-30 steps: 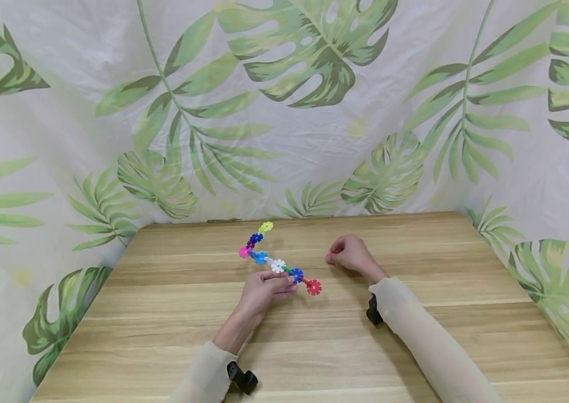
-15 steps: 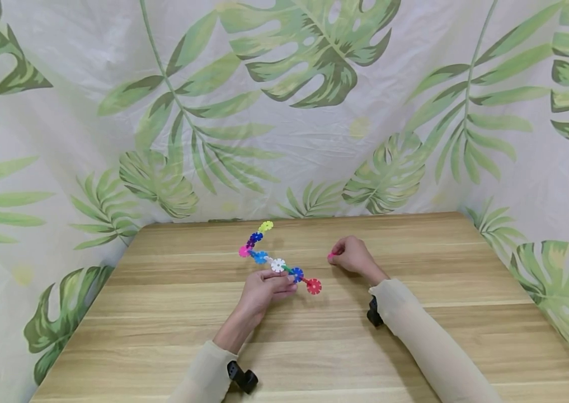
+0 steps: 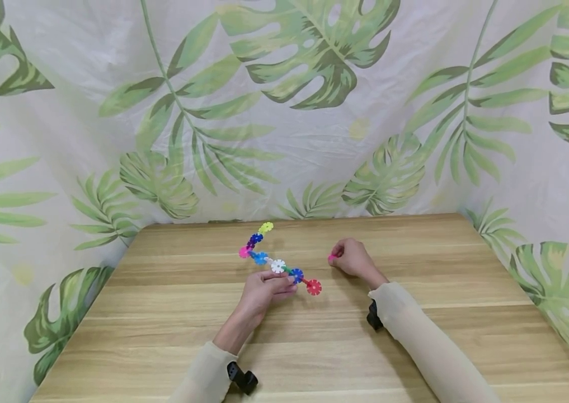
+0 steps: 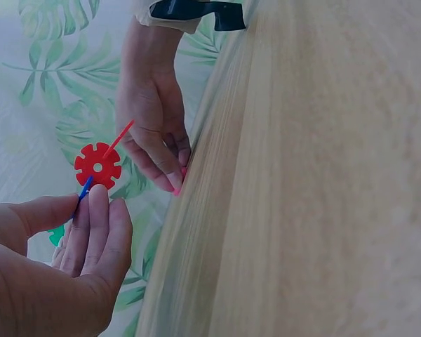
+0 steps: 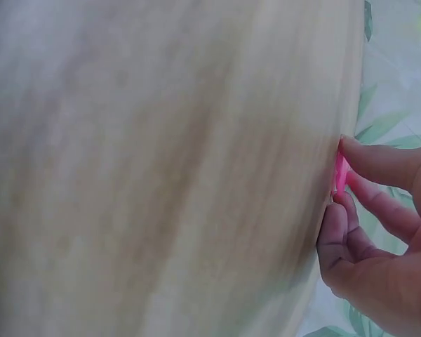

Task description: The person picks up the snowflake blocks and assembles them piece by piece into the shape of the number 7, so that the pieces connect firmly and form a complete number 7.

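Note:
A chain of notched plastic snowflake discs (image 3: pixel 278 266) in several colours is held above the table by my left hand (image 3: pixel 259 294). Thumb and fingers pinch it near a blue disc (image 3: pixel 296 275), close to the red disc (image 3: pixel 314 287) at the chain's right end. The other end bends up and back to a yellow disc (image 3: pixel 266 228). To the right, my right hand (image 3: pixel 353 258) pinches a pink snowflake disc (image 5: pixel 341 173) low at the tabletop, apart from the chain. In the left wrist view the red disc (image 4: pixel 98 167) shows face-on; my fingers hide part of the chain.
The wooden table (image 3: pixel 203 347) extends around both hands. Behind it hangs a leaf-patterned cloth (image 3: pixel 284 140), close to the back edge. A black wrist camera (image 3: pixel 241 378) sits on the left sleeve, and another black camera (image 3: pixel 374 314) on the right.
The right hand and its pink disc have shifted very slightly. The left hand and the chain stay almost still.

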`<state>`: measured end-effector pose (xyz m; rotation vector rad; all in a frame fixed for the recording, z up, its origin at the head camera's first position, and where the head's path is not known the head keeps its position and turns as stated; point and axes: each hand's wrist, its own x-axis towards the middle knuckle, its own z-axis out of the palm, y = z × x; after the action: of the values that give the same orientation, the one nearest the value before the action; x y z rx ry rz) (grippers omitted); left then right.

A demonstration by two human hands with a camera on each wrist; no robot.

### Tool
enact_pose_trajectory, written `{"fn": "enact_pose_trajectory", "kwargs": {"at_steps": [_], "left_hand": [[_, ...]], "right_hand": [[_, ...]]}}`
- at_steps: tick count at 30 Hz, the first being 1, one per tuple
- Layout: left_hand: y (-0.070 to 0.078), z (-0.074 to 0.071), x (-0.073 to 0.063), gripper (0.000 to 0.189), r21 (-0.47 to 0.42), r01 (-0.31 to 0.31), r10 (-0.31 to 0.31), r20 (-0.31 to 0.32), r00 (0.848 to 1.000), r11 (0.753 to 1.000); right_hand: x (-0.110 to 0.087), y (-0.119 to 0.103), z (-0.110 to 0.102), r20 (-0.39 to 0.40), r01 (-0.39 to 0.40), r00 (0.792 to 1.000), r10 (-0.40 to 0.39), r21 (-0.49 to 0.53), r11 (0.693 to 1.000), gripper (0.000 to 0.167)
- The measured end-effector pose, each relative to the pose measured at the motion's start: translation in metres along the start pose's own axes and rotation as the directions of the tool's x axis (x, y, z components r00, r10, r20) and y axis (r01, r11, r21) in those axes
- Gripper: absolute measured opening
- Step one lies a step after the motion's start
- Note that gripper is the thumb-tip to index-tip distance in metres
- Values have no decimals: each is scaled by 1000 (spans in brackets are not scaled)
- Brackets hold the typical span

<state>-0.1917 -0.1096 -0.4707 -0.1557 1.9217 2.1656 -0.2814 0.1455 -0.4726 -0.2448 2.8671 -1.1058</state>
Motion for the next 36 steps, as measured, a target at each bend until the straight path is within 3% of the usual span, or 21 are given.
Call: {"fn": "enact_pose_trajectory", "kwargs": {"at_steps": [9, 15, 18, 36], "left_hand": [[-1, 1, 1, 28, 1, -4, 4, -2, 1000, 1000], [0, 1, 1, 25, 6, 1, -1, -8, 1000, 1000], [1, 0, 1, 25, 10, -2, 2, -6, 1000, 1000], [4, -4, 2, 23, 1, -8, 8, -14, 1000, 1000]], "right_hand": [[-5, -3, -3, 18, -1, 1000, 0, 15, 1000, 18], [-21, -6, -4, 69, -54, 997, 40, 209, 976, 12], [-33, -9, -3, 52, -65, 997, 53, 276, 959, 6], [-95, -14, 0, -51, 87, 996, -74, 349, 933, 5]]}}
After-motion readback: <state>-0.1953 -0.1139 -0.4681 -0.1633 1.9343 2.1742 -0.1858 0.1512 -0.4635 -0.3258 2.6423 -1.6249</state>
